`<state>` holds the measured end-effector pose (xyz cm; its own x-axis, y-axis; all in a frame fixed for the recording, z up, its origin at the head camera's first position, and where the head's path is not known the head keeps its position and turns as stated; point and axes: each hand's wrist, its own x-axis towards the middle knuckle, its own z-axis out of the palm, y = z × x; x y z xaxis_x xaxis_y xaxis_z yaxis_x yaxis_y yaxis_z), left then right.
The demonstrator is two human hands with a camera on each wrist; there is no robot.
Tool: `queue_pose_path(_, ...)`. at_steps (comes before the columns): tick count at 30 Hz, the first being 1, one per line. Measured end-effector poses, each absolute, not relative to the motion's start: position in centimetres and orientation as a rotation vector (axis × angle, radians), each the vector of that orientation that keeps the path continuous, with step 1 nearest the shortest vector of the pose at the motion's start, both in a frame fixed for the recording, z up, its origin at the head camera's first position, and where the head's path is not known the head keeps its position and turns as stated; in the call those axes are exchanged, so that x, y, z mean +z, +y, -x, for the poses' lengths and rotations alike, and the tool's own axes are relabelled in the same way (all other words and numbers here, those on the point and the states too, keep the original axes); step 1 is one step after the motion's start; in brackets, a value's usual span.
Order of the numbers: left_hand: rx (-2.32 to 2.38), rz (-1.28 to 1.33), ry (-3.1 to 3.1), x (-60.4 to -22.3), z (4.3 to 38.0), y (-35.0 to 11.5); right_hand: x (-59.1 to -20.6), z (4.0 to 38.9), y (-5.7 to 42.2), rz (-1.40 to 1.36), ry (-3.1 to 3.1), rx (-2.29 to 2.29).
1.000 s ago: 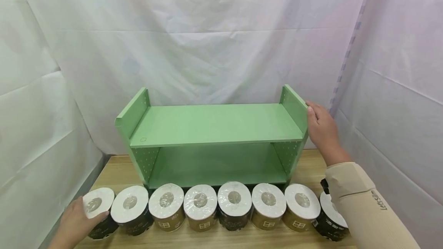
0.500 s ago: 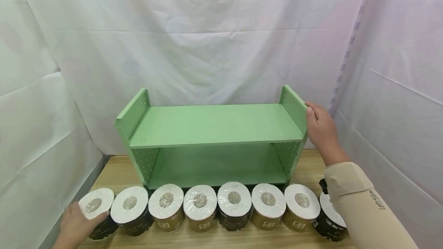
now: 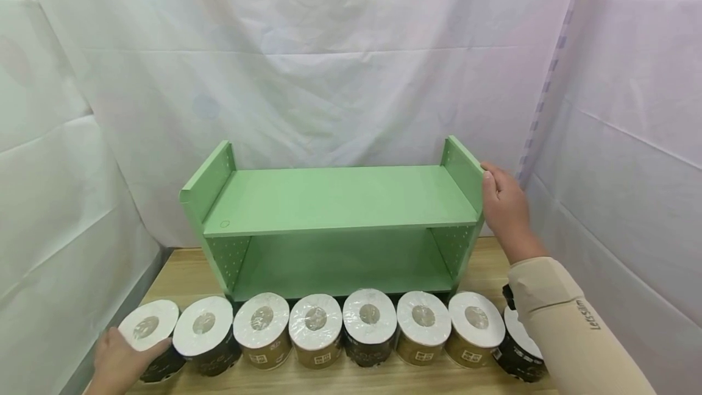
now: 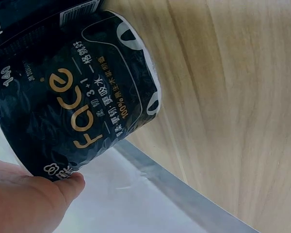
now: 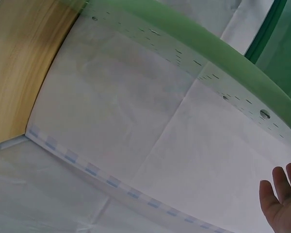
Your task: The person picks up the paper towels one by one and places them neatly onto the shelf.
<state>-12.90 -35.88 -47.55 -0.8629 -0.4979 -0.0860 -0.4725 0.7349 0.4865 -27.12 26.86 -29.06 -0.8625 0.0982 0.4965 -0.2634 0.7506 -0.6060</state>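
Note:
My left hand point(image 3: 122, 359) grips the leftmost toilet roll point(image 3: 166, 319), with the thumb on its near side and the fingers at its left. In the left wrist view this wrapped roll point(image 4: 104, 77) is black with gold "Face" lettering. It stands at the left end of a row of several toilet rolls point(image 3: 317, 346), some in black wrappers, some in gold. Behind the row is a green two-level shelf point(image 3: 340, 197). Against its right side panel rests my right hand point(image 3: 507, 212). In the right wrist view its fingers point(image 5: 282, 187) are extended beside the panel.
The wooden tabletop point(image 3: 178, 270) carries the shelf and the rolls. White cloth point(image 3: 329, 78) hangs behind and on both sides. At the row's right end, a black roll point(image 3: 518, 355) is partly covered by the right sleeve point(image 3: 570, 322).
Both hands keep their places on the toilet roll and the shelf panel. The head view has shifted very slightly; the rolls and shelf otherwise look the same.

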Motion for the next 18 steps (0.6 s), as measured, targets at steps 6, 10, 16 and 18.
queue_pose_path(6,-0.790,-0.821,-2.873,-47.61,12.89,-35.98,-29.18,27.05,26.78,-0.126,-2.428,0.943)
queue_pose_path(10,-0.782,-0.814,-2.860,-47.75,12.84,-36.01,-29.21,27.08,26.77,-0.129,-2.433,0.930)
queue_pose_path(16,-0.795,-0.805,-2.828,-48.19,12.82,-36.30,-29.25,27.14,26.75,-0.143,-2.433,0.924)
queue_pose_path(18,-0.795,-0.795,-2.822,-48.32,12.87,-36.51,-29.22,27.14,26.75,-0.139,-2.434,0.925)
